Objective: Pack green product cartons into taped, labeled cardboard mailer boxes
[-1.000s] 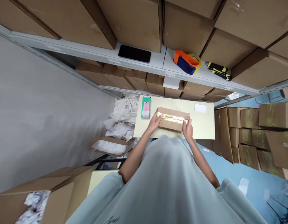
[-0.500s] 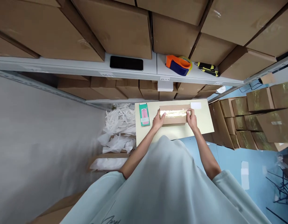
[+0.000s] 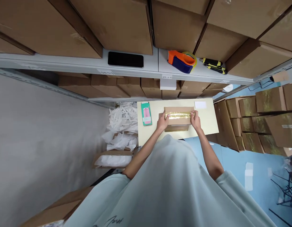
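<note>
A small cardboard box [image 3: 177, 121] with a shiny strip of yellowish packing tape [image 3: 177, 115] along its upper face is between my hands, over a cream tabletop [image 3: 152, 135]. My left hand [image 3: 163, 122] grips its left end, thumb on the face near the tape. At the right end, my right hand [image 3: 195, 119] is closed with fingertips pinched at the edge where the tape ends. Below the taped face, another side of the box shows. Left of it lies a green packet with a pink panel [image 3: 146, 114], and a white card [image 3: 200, 104] lies at the back right.
A shelf ahead carries a black phone [image 3: 125, 59], an orange and blue tape dispenser [image 3: 182, 61] and yellow-black cutters [image 3: 214, 65]. Large cartons [image 3: 117, 25] stand above. Taped boxes [image 3: 270, 99] are stacked at right; white packing material [image 3: 123, 118] sits left of the table.
The box has tilted, so more of its near side shows below the taped face. Both hands keep hold of its ends. The camera view has shifted slightly.
</note>
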`<state>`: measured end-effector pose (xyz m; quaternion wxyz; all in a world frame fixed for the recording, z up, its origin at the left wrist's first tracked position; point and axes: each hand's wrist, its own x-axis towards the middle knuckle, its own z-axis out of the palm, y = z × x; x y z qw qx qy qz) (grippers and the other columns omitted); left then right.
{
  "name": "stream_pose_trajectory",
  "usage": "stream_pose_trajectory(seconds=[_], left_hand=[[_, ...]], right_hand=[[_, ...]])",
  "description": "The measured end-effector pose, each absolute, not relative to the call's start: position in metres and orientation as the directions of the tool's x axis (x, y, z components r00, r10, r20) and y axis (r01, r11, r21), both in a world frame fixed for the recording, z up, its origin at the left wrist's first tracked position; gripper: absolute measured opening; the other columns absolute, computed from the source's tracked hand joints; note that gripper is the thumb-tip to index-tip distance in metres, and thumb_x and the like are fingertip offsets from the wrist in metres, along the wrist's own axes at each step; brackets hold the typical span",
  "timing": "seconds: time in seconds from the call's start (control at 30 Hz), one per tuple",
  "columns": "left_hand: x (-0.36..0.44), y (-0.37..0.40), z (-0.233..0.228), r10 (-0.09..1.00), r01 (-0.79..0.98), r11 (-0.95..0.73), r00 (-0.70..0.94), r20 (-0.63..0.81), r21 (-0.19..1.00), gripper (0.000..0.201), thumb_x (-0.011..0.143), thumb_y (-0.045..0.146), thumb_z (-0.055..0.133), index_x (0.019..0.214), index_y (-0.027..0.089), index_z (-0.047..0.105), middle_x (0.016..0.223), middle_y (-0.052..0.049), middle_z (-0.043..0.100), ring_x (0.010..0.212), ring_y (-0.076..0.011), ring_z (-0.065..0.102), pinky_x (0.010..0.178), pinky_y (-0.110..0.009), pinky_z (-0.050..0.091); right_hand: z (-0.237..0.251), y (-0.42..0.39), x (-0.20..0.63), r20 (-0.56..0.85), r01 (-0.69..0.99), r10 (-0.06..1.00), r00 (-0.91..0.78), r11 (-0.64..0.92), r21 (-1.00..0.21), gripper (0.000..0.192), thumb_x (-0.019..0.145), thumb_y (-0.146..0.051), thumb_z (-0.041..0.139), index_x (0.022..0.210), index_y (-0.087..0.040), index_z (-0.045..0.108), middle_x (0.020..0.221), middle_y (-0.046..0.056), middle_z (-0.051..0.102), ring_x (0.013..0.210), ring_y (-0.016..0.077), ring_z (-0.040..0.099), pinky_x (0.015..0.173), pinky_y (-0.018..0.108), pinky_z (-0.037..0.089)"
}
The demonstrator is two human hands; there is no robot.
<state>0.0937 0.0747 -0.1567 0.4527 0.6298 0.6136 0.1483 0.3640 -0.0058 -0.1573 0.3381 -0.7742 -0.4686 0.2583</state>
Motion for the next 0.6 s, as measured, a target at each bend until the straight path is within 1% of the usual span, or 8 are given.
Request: stream_pose_trajectory(seconds=[0.13, 0.23, 0.3, 0.37, 0.43, 0.47, 0.53, 0.6], left_hand=[[0.102, 0.082, -0.165, 0.905, 0.620, 0.270, 0.098, -0.414, 0.737, 0.074, 0.115, 0.059, 0.050, 0.178, 0.021, 0.049, 0.160, -0.017, 0.073, 0.147, -0.0427, 0.071, 0.125, -0.056, 0.053], [0.107, 0.072, -0.173, 0.911, 0.575, 0.301, 0.061, -0.407, 0.761, 0.077, 0.113, 0.068, 0.053, 0.175, 0.023, 0.053, 0.165, -0.017, 0.070, 0.151, -0.0414, 0.069, 0.129, -0.057, 0.052], [0.111, 0.062, -0.178, 0.921, 0.534, 0.302, 0.051, -0.386, 0.790, 0.080, 0.111, 0.074, 0.054, 0.175, 0.025, 0.052, 0.169, -0.017, 0.067, 0.153, -0.0401, 0.068, 0.131, -0.057, 0.051], [0.116, 0.053, -0.183, 0.926, 0.501, 0.311, 0.032, -0.376, 0.808, 0.085, 0.111, 0.076, 0.053, 0.177, 0.024, 0.048, 0.176, -0.018, 0.059, 0.160, -0.0389, 0.062, 0.135, -0.056, 0.047], [0.122, 0.048, -0.187, 0.922, 0.481, 0.337, 0.004, -0.386, 0.810, 0.090, 0.111, 0.077, 0.050, 0.181, 0.021, 0.040, 0.185, -0.019, 0.046, 0.169, -0.0376, 0.052, 0.140, -0.053, 0.041], [0.124, 0.047, -0.188, 0.918, 0.476, 0.355, -0.014, -0.396, 0.805, 0.092, 0.111, 0.077, 0.048, 0.183, 0.020, 0.036, 0.189, -0.018, 0.040, 0.173, -0.0370, 0.046, 0.142, -0.052, 0.038], [0.127, 0.047, -0.191, 0.909, 0.476, 0.386, -0.048, -0.415, 0.790, 0.095, 0.111, 0.078, 0.045, 0.185, 0.019, 0.030, 0.191, -0.018, 0.033, 0.176, -0.0366, 0.040, 0.144, -0.052, 0.034], [0.129, 0.049, -0.193, 0.905, 0.488, 0.397, -0.068, -0.419, 0.777, 0.098, 0.111, 0.079, 0.046, 0.186, 0.019, 0.025, 0.190, -0.019, 0.036, 0.176, -0.0381, 0.039, 0.144, -0.055, 0.033]], right_hand=[[-0.172, 0.031, 0.372, -0.098, 0.563, 0.928, 0.358, -0.299, -0.771, 0.039, 0.109, -0.059, 0.033, 0.123, -0.028, 0.052, 0.093, 0.006, 0.073, 0.075, 0.0302, 0.066, 0.083, 0.040, 0.053], [-0.182, 0.033, 0.381, -0.103, 0.576, 0.948, 0.300, -0.267, -0.772, 0.044, 0.113, -0.060, 0.030, 0.128, -0.027, 0.054, 0.099, 0.008, 0.076, 0.078, 0.0303, 0.068, 0.084, 0.039, 0.054], [-0.188, 0.025, 0.387, -0.133, 0.584, 0.954, 0.268, -0.271, -0.765, 0.049, 0.114, -0.063, 0.028, 0.131, -0.026, 0.055, 0.106, 0.011, 0.078, 0.082, 0.0308, 0.070, 0.082, 0.039, 0.055], [-0.193, 0.017, 0.392, -0.145, 0.595, 0.958, 0.248, -0.269, -0.758, 0.052, 0.115, -0.064, 0.029, 0.136, -0.025, 0.057, 0.127, 0.017, 0.079, 0.094, 0.0315, 0.074, 0.083, 0.039, 0.057], [-0.198, 0.011, 0.395, -0.112, 0.603, 0.966, 0.232, -0.233, -0.763, 0.056, 0.115, -0.063, 0.032, 0.146, -0.024, 0.056, 0.157, 0.021, 0.068, 0.116, 0.0323, 0.074, 0.088, 0.041, 0.060], [-0.200, 0.010, 0.396, -0.091, 0.605, 0.971, 0.221, -0.209, -0.768, 0.058, 0.115, -0.062, 0.033, 0.152, -0.023, 0.053, 0.166, 0.022, 0.062, 0.127, 0.0324, 0.072, 0.093, 0.042, 0.061], [-0.205, 0.010, 0.397, -0.072, 0.605, 0.978, 0.194, -0.177, -0.776, 0.063, 0.115, -0.060, 0.033, 0.162, -0.020, 0.047, 0.170, 0.023, 0.058, 0.140, 0.0324, 0.066, 0.105, 0.047, 0.061], [-0.210, 0.012, 0.398, -0.083, 0.588, 0.984, 0.157, -0.161, -0.793, 0.064, 0.116, -0.062, 0.033, 0.161, -0.020, 0.048, 0.172, 0.025, 0.055, 0.149, 0.0328, 0.062, 0.115, 0.051, 0.058]])
